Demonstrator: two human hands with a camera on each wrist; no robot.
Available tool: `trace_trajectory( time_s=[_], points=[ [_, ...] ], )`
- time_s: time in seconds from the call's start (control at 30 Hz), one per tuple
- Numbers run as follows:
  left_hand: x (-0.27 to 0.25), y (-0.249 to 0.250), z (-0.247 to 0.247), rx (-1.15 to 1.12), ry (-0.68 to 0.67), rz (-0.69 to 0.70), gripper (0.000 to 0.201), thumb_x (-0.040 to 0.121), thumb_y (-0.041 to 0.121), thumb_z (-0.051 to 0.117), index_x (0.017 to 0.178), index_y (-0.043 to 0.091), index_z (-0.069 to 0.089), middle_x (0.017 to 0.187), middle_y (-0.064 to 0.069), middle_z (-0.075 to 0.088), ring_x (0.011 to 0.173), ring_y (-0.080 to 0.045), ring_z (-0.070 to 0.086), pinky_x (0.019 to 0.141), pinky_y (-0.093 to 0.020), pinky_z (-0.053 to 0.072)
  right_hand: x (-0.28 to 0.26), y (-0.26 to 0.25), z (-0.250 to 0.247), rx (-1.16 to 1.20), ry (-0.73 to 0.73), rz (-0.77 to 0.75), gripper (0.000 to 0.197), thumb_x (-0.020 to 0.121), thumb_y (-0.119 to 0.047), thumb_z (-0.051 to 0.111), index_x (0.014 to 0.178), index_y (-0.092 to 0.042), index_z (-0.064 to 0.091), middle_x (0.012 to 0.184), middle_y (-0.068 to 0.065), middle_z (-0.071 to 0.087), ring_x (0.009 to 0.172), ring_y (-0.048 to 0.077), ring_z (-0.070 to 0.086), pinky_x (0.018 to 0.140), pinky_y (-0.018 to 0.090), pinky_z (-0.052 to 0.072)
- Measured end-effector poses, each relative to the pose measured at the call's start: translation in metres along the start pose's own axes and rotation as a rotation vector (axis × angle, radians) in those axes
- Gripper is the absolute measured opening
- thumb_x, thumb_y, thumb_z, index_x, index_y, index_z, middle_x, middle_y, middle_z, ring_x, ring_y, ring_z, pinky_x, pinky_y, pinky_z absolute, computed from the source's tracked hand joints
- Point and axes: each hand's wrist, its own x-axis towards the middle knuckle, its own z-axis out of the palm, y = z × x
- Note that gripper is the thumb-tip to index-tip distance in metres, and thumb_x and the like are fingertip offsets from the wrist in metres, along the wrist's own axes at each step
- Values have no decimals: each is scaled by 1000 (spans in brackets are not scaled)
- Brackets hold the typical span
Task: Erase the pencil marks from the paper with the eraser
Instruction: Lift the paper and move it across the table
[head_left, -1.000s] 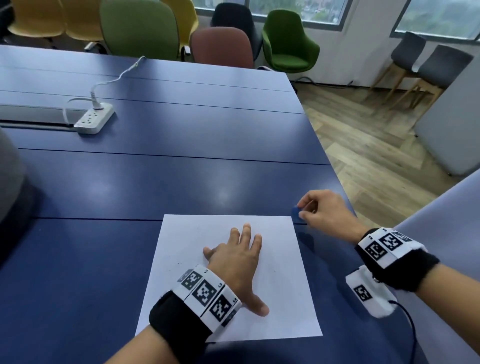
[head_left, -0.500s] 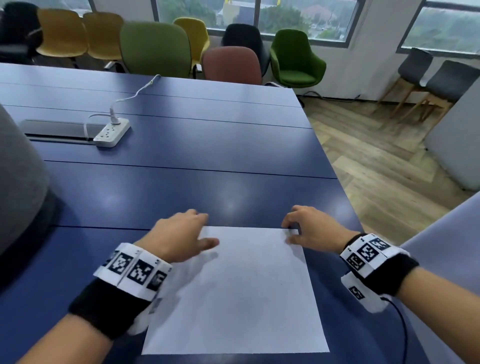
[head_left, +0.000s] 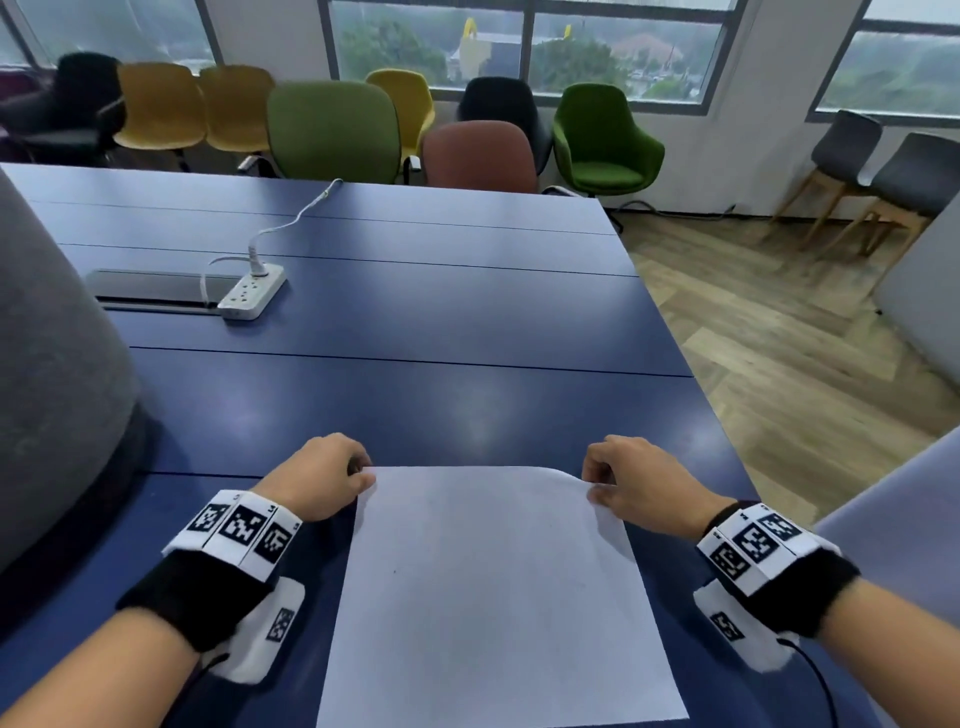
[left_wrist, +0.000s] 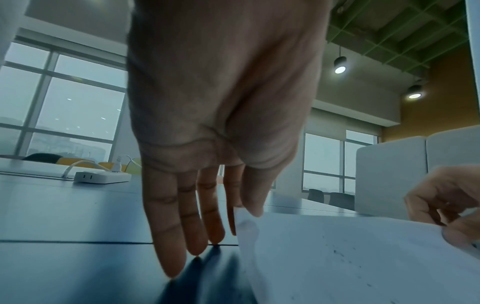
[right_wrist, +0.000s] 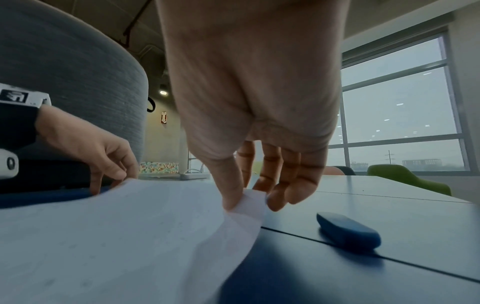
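Note:
A white sheet of paper (head_left: 493, 587) lies on the blue table (head_left: 415, 405) in front of me, with only faint specks on it. My left hand (head_left: 358, 475) pinches its far left corner between thumb and forefinger, and the paper (left_wrist: 350, 257) curls up there. My right hand (head_left: 597, 480) pinches the far right corner, which is lifted off the table. A blue eraser (right_wrist: 348, 229) lies on the table just right of that corner in the right wrist view; in the head view the right hand hides it.
A white power strip (head_left: 252, 291) with its cable sits at the far left beside a grey cable hatch (head_left: 150, 291). A grey rounded partition (head_left: 47, 374) stands at the left. The table's right edge (head_left: 727, 447) drops to the wooden floor. Chairs line the far side.
My left hand left the middle of the sheet and took the far left corner. My right hand put the eraser down and now pinches the far right corner, lifting it.

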Motion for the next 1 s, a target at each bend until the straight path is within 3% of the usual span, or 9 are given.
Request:
trace_trajectory(
  time_s=[0.1,0.2,0.37,0.47,0.53,0.67,0.77,0.93,1.0],
  points=[
    [-1,-2,1,-99,51,-15,13,93,19,62,83,19,70,77,7,66,67,-10,64,60,-19,43,-2,-6,-2,68,72,17,2,85,-24,64,84,-25,62,89,-8,58,83,15,59,69,26,45],
    [-5,-3,1,-245,80,-38,16,90,9,64,77,15,72,67,0,68,45,-11,61,47,-20,46,-3,-9,-3,144,134,25,8,85,-20,64,80,-25,61,86,-7,61,79,15,60,72,31,51],
    [-12,-10,5,-478,136,-72,10,87,5,69,78,9,72,64,0,66,52,-15,61,51,-26,54,-10,-15,-4,281,247,31,16,85,-11,66,76,-22,59,72,-6,64,60,5,54,55,14,39],
    [-20,-13,7,-629,108,-97,14,88,3,69,75,-3,66,56,-2,63,49,-13,58,51,-28,53,-16,-20,-9,368,329,16,13,85,-7,66,77,-18,62,68,-8,62,59,1,55,56,9,41],
    [-26,-13,7,-696,127,-96,19,91,3,65,72,0,66,56,-3,64,47,-13,57,52,-30,52,-20,-22,-13,407,354,13,16,83,-5,66,84,-21,65,75,-10,65,65,0,58,59,8,43],
    [-38,-18,0,-787,262,-78,24,93,0,61,71,6,69,54,3,63,51,-21,56,62,-36,53,-27,-20,-17,606,359,110,43,72,8,70,101,-24,65,85,-8,70,72,1,66,66,17,57],
    [-48,-21,-2,-804,322,-39,18,92,0,63,77,4,72,66,-2,69,57,-19,64,69,-37,57,-33,-22,-20,792,310,195,29,73,14,70,90,-10,71,77,6,72,62,10,66,59,23,58],
    [-66,-18,-8,-815,455,39,19,88,-6,65,76,6,73,70,-4,72,62,-17,66,70,-32,60,-46,-30,-29,763,362,126,11,81,1,70,74,-7,68,70,13,69,64,29,65,66,39,58],
    [-72,-19,-13,-816,516,61,22,86,-5,67,76,13,75,73,-6,74,63,-19,69,73,-37,60,-51,-36,-34,684,423,67,16,82,-2,70,72,-12,64,67,12,64,59,26,56,60,34,49]
  ],
)
